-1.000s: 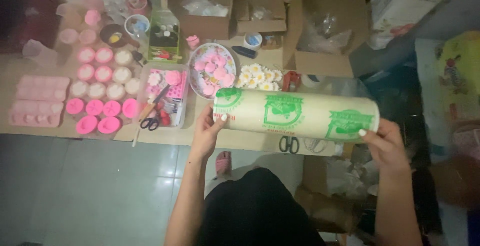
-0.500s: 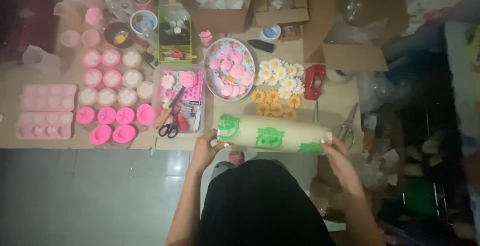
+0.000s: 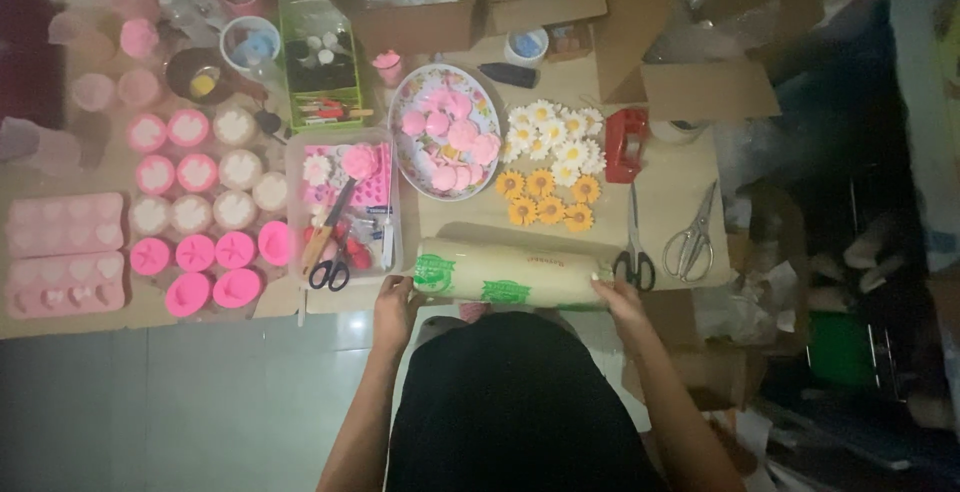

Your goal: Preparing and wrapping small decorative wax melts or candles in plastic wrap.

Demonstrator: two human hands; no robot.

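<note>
Both hands grasp a roll point(image 3: 505, 274) lying across the bench's point(image 3: 670, 167) near edge: the left hand point(image 3: 397, 307) has its fingers clenched on the left end, the right hand point(image 3: 620, 302) on the right end, beside black scissors point(image 3: 634, 242). A clear tray point(image 3: 342, 207) sits just left.

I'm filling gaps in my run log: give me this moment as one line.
left hand: grip on roll end | right hand: grip on other end | roll: lying flat at table edge | black-handled scissors: beside right hand
</note>
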